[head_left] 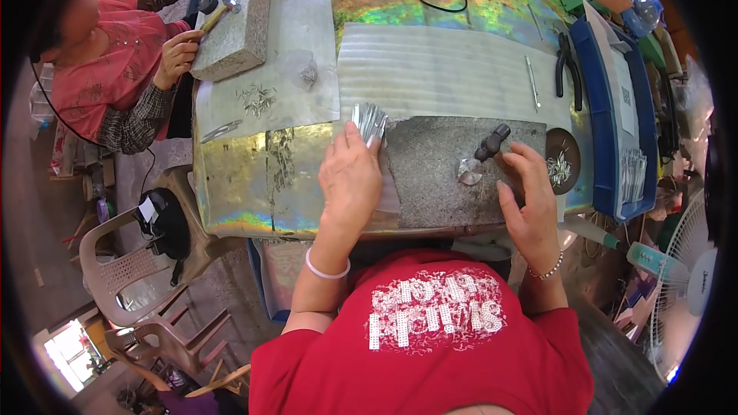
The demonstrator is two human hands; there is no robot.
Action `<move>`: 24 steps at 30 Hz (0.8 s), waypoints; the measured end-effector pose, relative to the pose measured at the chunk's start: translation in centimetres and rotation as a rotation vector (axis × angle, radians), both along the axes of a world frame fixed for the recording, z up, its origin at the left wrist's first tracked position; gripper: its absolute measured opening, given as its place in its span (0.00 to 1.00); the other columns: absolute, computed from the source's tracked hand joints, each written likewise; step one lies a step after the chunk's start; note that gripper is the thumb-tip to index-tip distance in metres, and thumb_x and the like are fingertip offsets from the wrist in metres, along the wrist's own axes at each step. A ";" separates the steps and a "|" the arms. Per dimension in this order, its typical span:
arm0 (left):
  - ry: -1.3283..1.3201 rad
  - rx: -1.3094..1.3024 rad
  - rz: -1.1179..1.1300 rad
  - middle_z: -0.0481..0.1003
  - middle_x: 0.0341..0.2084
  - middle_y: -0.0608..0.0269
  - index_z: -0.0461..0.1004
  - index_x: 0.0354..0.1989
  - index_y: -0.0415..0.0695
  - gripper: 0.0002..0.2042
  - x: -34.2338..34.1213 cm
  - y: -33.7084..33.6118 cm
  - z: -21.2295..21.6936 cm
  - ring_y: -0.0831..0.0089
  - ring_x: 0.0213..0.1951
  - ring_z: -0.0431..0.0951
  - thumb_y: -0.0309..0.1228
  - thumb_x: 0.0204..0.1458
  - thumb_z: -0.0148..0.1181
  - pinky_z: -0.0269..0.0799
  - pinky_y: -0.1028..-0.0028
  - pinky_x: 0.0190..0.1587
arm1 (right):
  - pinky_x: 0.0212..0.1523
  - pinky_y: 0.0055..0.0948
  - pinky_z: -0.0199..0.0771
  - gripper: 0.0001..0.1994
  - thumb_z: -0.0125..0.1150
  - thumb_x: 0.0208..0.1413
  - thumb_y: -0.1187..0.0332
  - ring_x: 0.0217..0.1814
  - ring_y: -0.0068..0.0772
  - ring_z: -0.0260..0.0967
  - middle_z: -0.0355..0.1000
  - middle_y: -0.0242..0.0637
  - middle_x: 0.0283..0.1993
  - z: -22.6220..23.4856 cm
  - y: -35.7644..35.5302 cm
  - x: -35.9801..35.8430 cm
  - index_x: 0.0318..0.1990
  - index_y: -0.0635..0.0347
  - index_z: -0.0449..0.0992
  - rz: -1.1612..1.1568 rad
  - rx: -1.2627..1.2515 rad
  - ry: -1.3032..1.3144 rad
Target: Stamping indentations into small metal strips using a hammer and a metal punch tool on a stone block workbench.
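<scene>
My left hand (350,177) rests on the near part of the table and pinches a fan of thin silvery metal strips (370,121) at its fingertips. My right hand (529,192) is closed around the handle of a small hammer (490,142), whose dark head hangs just above a grey stone slab (430,177). A small shiny round metal piece (469,171) lies on the slab under the hammer head. Both wrists wear bracelets.
A second person in pink at the far left holds a hammer (217,9) over another stone block (234,19). Loose small metal bits (257,98) lie on the iridescent tabletop. A dish of pieces (560,165), pliers (567,69), a blue tray (607,131), plastic chairs (123,277) and a fan (684,277) surround it.
</scene>
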State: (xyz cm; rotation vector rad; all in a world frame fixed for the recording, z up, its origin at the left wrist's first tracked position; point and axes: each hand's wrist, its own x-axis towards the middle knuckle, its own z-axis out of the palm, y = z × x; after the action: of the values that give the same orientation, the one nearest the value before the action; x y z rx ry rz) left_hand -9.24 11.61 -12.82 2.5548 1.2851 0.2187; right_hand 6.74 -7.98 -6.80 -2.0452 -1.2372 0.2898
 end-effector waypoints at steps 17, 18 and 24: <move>-1.252 -1.457 0.023 0.55 0.11 0.74 0.67 0.30 0.39 0.14 -5.6 0.8 3.9 0.86 0.12 0.51 0.37 0.63 0.45 0.43 0.82 0.15 | 0.37 0.28 0.68 0.12 0.51 0.53 0.77 0.34 0.27 0.68 0.69 0.41 0.34 -1.8 -3.2 2.5 0.46 0.66 0.68 -0.280 -0.026 0.240; -1.260 -1.470 0.021 0.52 0.11 0.75 0.64 0.26 0.42 0.17 -5.1 0.2 3.9 0.86 0.11 0.49 0.40 0.63 0.44 0.42 0.81 0.13 | 0.33 0.22 0.65 0.09 0.53 0.54 0.76 0.31 0.17 0.62 0.68 0.31 0.30 -1.7 -3.5 2.7 0.43 0.66 0.71 -0.355 0.110 0.272; -1.296 -1.784 -0.011 0.55 0.11 0.71 0.62 0.28 0.43 0.16 -2.3 -0.5 3.5 0.82 0.11 0.51 0.41 0.63 0.38 0.47 0.79 0.13 | 0.29 0.16 0.61 0.08 0.58 0.51 0.74 0.28 0.11 0.59 0.67 0.24 0.27 -3.9 -8.2 7.3 0.39 0.65 0.74 -0.595 0.068 0.292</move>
State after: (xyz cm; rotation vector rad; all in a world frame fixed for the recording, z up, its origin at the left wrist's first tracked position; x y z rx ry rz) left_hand -11.50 11.08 -9.36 0.5367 0.3671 0.3599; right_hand 14.09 -16.15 -10.74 -2.1132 -0.4272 0.2427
